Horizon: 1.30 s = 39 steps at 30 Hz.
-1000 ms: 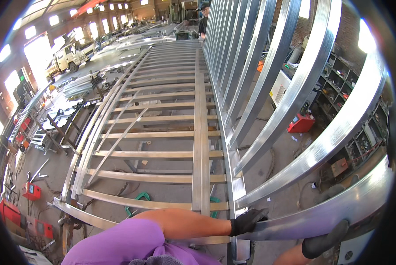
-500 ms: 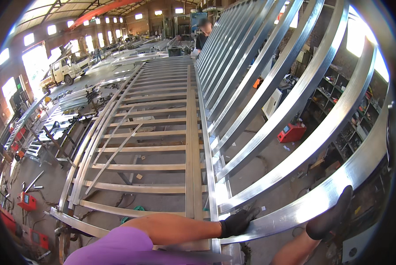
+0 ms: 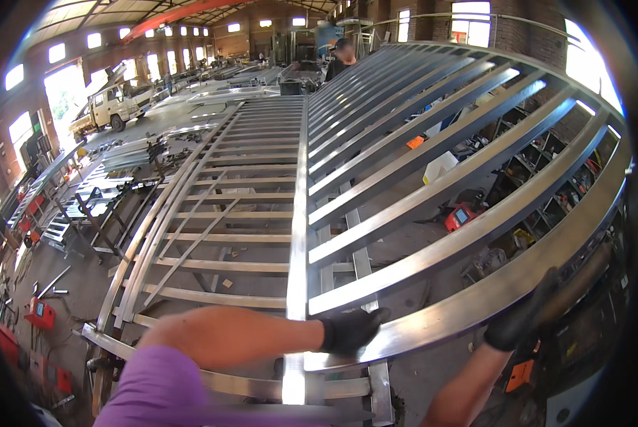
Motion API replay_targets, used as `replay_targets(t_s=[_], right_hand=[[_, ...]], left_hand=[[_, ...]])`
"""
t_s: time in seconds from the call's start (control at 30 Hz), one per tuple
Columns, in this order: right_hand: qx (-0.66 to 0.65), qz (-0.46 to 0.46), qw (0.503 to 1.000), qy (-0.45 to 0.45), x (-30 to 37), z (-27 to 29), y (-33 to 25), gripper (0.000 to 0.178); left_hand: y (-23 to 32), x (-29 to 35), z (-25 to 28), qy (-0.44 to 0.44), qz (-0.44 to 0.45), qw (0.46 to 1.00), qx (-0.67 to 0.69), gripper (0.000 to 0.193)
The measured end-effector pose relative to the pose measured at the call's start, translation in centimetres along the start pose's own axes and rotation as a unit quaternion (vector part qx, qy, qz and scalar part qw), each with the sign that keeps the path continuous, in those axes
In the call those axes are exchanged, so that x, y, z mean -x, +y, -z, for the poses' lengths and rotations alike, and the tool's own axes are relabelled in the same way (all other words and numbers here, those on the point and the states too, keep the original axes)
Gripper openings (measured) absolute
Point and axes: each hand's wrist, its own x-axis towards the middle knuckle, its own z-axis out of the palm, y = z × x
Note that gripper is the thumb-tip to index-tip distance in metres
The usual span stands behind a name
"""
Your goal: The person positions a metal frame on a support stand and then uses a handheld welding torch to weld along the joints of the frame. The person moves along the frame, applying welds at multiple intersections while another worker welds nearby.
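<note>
A large barred metal panel (image 3: 422,302), shiny and silver, slopes up to my right from its long lower rail (image 3: 298,213). My left hand (image 3: 351,331), in a black glove, is closed over the panel's near end bar, close to that rail. My right hand (image 3: 522,313), also gloved in black, holds the same bar farther right, at its lower side; its fingertips are partly blurred. Under and left of the panel lies a second barred frame (image 3: 237,265), with two thin loose strips across its bars. Beyond the panel's far end a person (image 3: 340,60) stands, hands hidden.
Red machines stand on the floor at right (image 3: 465,213) and left (image 3: 40,313). Shelving with small parts (image 3: 546,160) lines the right wall. Metal stock (image 3: 123,160) rests on stands at left, with a pale truck (image 3: 113,107) behind. An orange piece (image 3: 519,376) lies near my right forearm.
The panel has tipped from steep to a lower slope, and its lower rail has shifted left over the frame. Both hands moved with it, the left one leftward and up in view.
</note>
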Motion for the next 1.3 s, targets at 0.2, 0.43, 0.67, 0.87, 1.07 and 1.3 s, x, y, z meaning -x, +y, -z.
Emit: replay_targets(t_s=[0.2,0.43,0.67,0.87,1.07,1.3], right_hand=[[0.223,0.263,0.938,-0.041,-4.2,5.9,6.8,0.07],[-0.277,-0.267,0.912,-0.142,10.1,4.0,10.4,0.057],[-0.268,-0.305,0.91,-0.081,21.1,-2.4,9.3,0.058],[-0.2,-0.212,0.956,-0.023,18.4,1.1,8.5,0.061],[-0.041,-0.196,0.976,-0.089,23.3,5.6,10.3,0.064],[-0.225,-0.347,0.873,-0.256,27.7,3.4,7.3,0.092]], left_hand=[[-4.0,8.0,4.7,0.034,0.248,0.956,0.151,0.077],[-7.7,19.2,9.9,-0.04,0.294,0.954,-0.031,0.05],[-14.5,27.9,13.4,-0.09,0.219,0.953,-0.187,0.038],[-22.4,37.2,14.3,-0.102,0.165,0.939,-0.283,0.045],[-29.8,45.2,11.6,-0.04,-0.005,0.929,-0.367,0.063],[-30.0,48.6,9.9,0.068,0.069,0.978,-0.186,0.04]])
